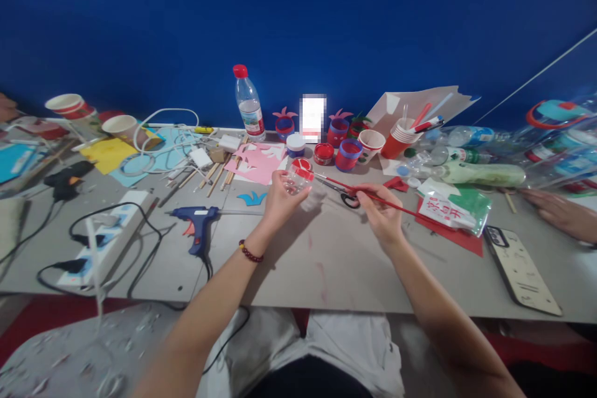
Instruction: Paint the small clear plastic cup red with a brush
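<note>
My left hand (283, 199) is closed around a clear cut-off piece of plastic bottle (304, 178), tilted, with red paint on its upper part. In my right hand (381, 214) is a paintbrush (389, 203) with a long red handle, its tip pointing left near the bottle piece's painted edge. Scissors (347, 199) with black handles lie on the table just behind the brush. Beyond my hands stand an open jar of red paint (323, 153), a white-topped jar (295, 145) and a painted blue and red cup (348, 155).
A blue glue gun (198, 224) and a white power strip (109, 239) with cables lie left. Pink paper (256, 161) and a water bottle (249, 106) are behind. A phone (522, 270), several plastic bottles (482, 173) and another person's hand (553, 214) are at the right.
</note>
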`<state>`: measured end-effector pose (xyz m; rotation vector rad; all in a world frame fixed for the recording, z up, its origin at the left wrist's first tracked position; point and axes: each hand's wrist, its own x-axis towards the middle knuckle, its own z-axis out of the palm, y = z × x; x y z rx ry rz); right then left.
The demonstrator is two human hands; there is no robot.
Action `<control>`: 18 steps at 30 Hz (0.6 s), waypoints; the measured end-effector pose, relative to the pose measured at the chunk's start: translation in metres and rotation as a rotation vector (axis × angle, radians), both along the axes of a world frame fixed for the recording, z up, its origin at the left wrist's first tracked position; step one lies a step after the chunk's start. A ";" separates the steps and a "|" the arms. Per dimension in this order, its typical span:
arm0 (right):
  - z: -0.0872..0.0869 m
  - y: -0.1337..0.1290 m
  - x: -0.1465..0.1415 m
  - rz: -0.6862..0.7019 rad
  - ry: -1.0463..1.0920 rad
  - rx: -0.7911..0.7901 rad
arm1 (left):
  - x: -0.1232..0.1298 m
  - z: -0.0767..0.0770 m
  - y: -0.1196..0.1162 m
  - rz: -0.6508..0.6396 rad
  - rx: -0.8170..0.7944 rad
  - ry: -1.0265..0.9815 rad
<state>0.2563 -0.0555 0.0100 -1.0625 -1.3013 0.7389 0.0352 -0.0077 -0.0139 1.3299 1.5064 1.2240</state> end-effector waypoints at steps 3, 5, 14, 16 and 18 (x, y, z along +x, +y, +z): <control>-0.004 -0.003 0.001 0.024 -0.117 0.032 | -0.002 0.003 -0.004 -0.014 0.018 0.132; -0.004 -0.003 0.001 0.024 -0.192 0.069 | -0.002 0.007 -0.006 -0.034 0.019 0.186; 0.005 -0.003 -0.003 -0.001 -0.382 0.181 | -0.002 0.010 -0.008 -0.047 0.006 0.178; 0.005 -0.003 -0.004 0.003 -0.396 0.211 | -0.002 0.009 -0.007 -0.044 0.001 0.165; 0.005 -0.004 -0.003 0.014 -0.403 0.236 | -0.002 0.009 -0.006 -0.036 -0.003 0.163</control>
